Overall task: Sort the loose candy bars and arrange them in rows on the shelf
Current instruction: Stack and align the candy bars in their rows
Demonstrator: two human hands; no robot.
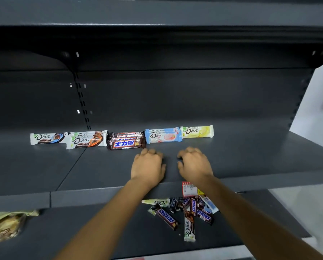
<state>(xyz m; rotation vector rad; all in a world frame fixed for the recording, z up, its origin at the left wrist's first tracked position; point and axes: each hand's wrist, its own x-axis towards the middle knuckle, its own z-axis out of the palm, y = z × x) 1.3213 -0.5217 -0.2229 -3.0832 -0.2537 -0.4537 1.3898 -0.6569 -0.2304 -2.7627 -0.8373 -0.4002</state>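
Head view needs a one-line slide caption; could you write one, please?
Left hand and right hand rest on the shelf near sorted bars; loose candy bars wait below.

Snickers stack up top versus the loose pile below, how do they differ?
The Snickers stack sits squared on the upper shelf; the loose pile sprawls at mixed angles on the lower shelf. The stack is one brand; the pile mixes Snickers and Dove. Both hold wrapped bars.
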